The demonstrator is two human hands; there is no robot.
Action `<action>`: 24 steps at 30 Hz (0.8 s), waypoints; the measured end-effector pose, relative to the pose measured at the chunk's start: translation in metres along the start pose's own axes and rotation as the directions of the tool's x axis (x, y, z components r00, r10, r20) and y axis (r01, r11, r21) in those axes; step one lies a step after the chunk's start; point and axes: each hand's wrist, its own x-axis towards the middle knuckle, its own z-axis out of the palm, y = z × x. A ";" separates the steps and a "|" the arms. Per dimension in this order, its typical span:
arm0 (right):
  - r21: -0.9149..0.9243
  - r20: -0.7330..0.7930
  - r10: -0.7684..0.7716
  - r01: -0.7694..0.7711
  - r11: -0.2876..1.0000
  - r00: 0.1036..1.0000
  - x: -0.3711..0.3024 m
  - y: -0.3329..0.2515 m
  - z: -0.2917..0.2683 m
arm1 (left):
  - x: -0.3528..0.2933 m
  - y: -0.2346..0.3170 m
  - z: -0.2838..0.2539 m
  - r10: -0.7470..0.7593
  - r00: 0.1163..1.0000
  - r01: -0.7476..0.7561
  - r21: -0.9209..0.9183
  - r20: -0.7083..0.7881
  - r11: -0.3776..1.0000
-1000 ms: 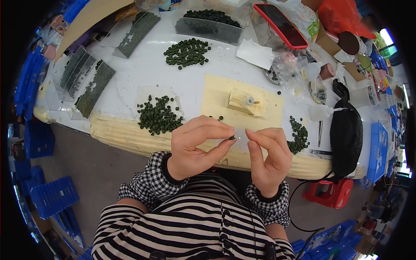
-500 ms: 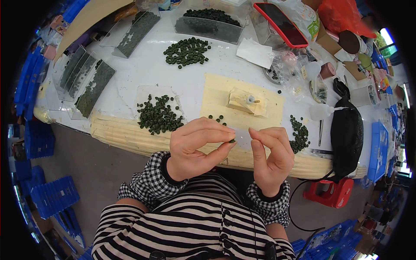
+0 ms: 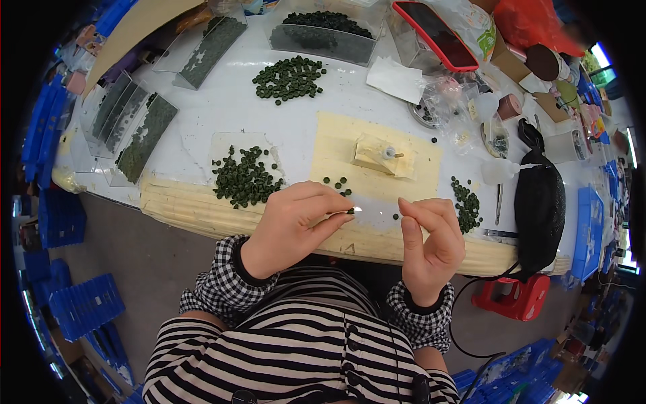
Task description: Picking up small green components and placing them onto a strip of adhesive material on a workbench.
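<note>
My left hand (image 3: 296,225) is closed in a pinch, holding a small dark green disc (image 3: 350,211) between thumb and fingertips above the table's near edge. To its right, my right hand (image 3: 434,246) is raised with fingers curled and thumb close to the index finger; what they hold, if anything, is too small to make out. A single dark disc (image 3: 396,217) shows beside its fingertips. Several loose discs (image 3: 341,180) lie just beyond my left hand. A heap of green discs (image 3: 245,178) sits left of it, and a smaller pile (image 3: 465,205) lies right of my right hand.
A tape-wrapped block (image 3: 383,158) with a small peg stands on a yellow sheet (image 3: 330,135). Farther back are another disc pile (image 3: 289,79), clear trays (image 3: 323,46) of discs and a red-cased phone (image 3: 437,37). Tweezers (image 3: 498,204) and a black mesh bag (image 3: 538,209) lie right.
My hands have moved apart: the left to the left with its disc, the right slightly to the right and down. The single dark disc now shows between them.
</note>
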 end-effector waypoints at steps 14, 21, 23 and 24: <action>0.930 0.357 -0.746 -0.288 0.228 0.562 0.008 0.006 -0.070 | -0.006 -0.011 0.000 0.109 0.992 -0.075 0.419 -0.058 0.905; 0.941 0.329 -0.872 -0.056 0.332 0.363 -0.007 -0.027 -0.125 | -0.011 -0.025 0.004 0.146 0.971 -0.051 0.431 -0.191 0.901; 0.928 0.355 -0.829 -0.059 0.367 0.433 -0.013 -0.022 -0.129 | -0.007 -0.024 0.008 0.147 0.970 -0.060 0.399 -0.191 0.915; 0.914 0.394 -0.803 -0.097 0.395 0.447 -0.014 -0.017 -0.128 | -0.006 -0.024 0.010 0.146 0.969 -0.059 0.392 -0.197 0.918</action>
